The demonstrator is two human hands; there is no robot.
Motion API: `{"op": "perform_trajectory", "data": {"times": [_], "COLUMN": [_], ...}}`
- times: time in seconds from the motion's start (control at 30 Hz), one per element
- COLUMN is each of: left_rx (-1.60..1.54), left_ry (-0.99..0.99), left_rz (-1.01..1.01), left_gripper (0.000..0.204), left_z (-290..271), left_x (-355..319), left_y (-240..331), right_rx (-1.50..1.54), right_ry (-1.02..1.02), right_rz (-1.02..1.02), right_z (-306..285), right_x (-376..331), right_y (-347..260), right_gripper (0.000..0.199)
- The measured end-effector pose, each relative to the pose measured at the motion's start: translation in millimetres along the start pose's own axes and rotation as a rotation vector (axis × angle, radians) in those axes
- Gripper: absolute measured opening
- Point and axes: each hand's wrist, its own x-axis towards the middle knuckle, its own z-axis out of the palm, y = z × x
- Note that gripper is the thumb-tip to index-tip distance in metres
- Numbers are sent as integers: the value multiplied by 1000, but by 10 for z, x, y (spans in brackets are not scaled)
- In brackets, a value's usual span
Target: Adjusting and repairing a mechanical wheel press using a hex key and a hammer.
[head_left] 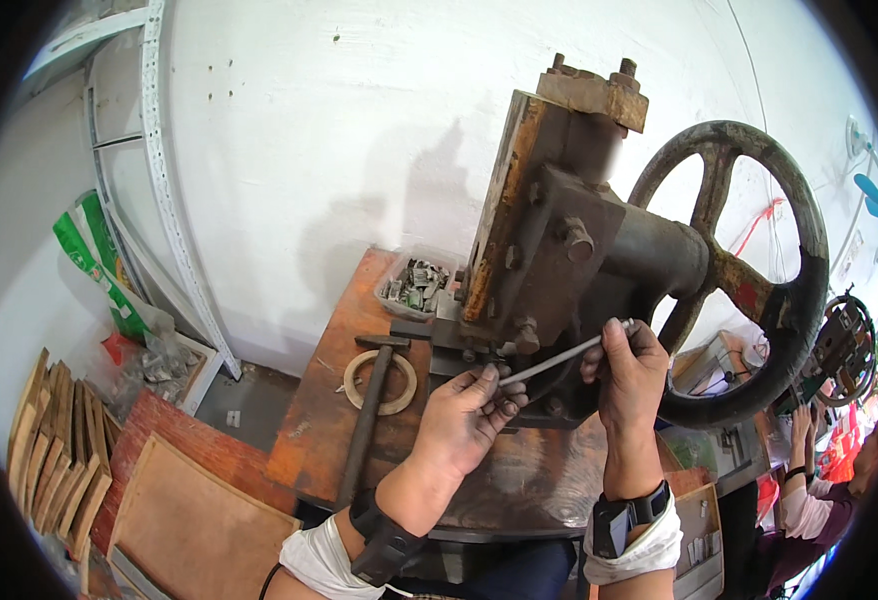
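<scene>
At the foot of the rusty hand press [549, 240], a thin grey metal strip [569, 357] runs diagonally, low end at the die area under the press head, high end up right. Left hand [464, 420] pinches the low end, fingers curled shut on it, knuckles close against the press base; forearm comes up from the lower edge, black wrist strap and white cuff visible. Right hand [629, 370] closed on the high end, thumb and forefinger clamped near the tip, wrist straight, forearm nearly vertical, same strap and cuff. Looks like the feed/position step: strip being lined up under the tool. My read only: next move needs the strip seated square at the die and fingers clear of the ram before anyone touches the big spoked handwheel [749, 270] at right. Can't see the actual die contact point, the left hand hides it. Outward: wooden bench top [324, 420] carries a hammer [369, 410] lying lengthwise across a flat pale ring [381, 381], and a clear tray of small metal parts [415, 284] sits by the wall. Wooden boards [59, 450] lean at far left. Another person's sleeve shows at the far right edge.
</scene>
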Motion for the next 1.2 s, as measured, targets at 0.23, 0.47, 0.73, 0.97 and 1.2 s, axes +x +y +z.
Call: {"op": "perform_trajectory", "data": {"times": [0.23,0.47,0.73,0.97,1.2], "left_rx": [23,27,23,-114,-120], "left_ry": [-34,-154,-113,-84,-56], "left_rz": [21,89,101,28,30], "left_gripper": [19,30,20,17,16], "left_z": [-54,-93,-65,-97,-105], "left_x": [16,-46,-6,1,17], "left_y": [-117,-168,-152,-122,-172], "right_rx": [91,114,153,102,-16], "right_ry": [17,87,98,102,29], "right_rz": [-27,-10,-26,-97,-176], "right_z": [-97,-37,-60,32,14], "right_x": [-70,-132,-135,-196,-156], "right_y": [145,98,176,109,79], "right_gripper": [20,19,18,15,15]}}
